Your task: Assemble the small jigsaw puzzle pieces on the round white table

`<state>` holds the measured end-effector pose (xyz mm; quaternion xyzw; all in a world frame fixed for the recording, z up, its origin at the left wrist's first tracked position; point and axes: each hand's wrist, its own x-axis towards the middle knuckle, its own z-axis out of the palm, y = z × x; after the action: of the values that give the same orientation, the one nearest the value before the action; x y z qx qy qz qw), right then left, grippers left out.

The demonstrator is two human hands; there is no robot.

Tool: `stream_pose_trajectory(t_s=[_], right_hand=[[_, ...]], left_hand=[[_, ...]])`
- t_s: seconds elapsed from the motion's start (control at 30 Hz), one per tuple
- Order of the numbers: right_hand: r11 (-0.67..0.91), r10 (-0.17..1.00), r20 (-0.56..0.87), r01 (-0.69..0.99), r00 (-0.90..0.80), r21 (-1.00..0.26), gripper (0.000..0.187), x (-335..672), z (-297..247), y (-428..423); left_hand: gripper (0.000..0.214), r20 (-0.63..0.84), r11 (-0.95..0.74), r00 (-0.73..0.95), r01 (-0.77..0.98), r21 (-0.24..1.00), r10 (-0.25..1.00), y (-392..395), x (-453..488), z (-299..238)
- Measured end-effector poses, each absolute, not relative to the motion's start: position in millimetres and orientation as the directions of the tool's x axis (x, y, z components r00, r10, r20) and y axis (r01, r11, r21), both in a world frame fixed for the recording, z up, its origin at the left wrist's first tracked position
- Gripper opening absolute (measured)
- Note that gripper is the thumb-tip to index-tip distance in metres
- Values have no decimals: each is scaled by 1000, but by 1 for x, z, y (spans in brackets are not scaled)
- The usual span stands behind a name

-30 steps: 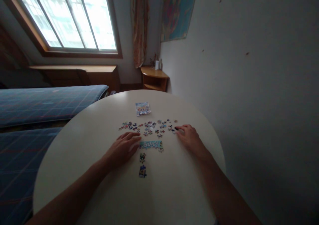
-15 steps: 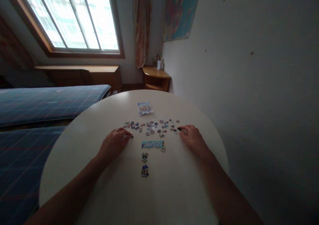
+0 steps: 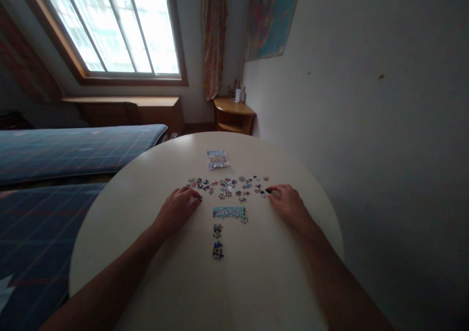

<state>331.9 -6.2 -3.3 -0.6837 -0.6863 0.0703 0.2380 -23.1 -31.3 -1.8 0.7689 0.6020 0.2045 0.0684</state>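
Note:
Closed at the fingertips, my left hand [image 3: 179,208] pinches a small puzzle piece [image 3: 200,199] at the left of the scattered pieces; the fingers hide part of it. My right hand [image 3: 289,203] has its fingers together on a dark puzzle piece [image 3: 268,190] at the right end of the scatter. Several loose puzzle pieces [image 3: 227,184] lie between the hands in a wide band. Nearer to me is a joined strip [image 3: 229,212] with "BLUEY" lettering. Below it lie one small joined section [image 3: 217,231] and, apart from it, another bluish section [image 3: 218,251].
The round white table [image 3: 176,282] carries all the pieces. A picture packet [image 3: 217,159] lies beyond them. The wall [image 3: 384,174] runs along the right, a plaid mattress [image 3: 84,150] stands to the left, and a corner shelf [image 3: 234,107] is behind the table.
The view has turned slightly left, so everything sits a little further right. My left fingers have closed over the piece beside them. My right hand has hardly moved on the table.

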Motion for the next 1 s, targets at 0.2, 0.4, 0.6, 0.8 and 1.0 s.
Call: stream_pose_trajectory(t_s=[0.2,0.4,0.6,0.8,1.0], right_hand=[[59,977,210,903,35,-426,26,333,-3,-6],[61,973,229,905,41,-421,27,333,-7,-4],[62,974,222,912,33,-405,27,335,-7,-3],[41,976,211,917,48,-396,29,332,-4,-4],[29,973,221,922,62,-385,30,330,-3,-5]], left_hand=[[25,287,-300,211,899,318,935,-32,-22,-3],[23,289,-304,215,900,312,933,-32,-20,-3],[29,272,-189,95,919,345,958,-30,-35,7],[40,280,-106,15,944,312,960,-20,-54,1],[39,298,-151,72,956,253,952,-16,-55,-10]])
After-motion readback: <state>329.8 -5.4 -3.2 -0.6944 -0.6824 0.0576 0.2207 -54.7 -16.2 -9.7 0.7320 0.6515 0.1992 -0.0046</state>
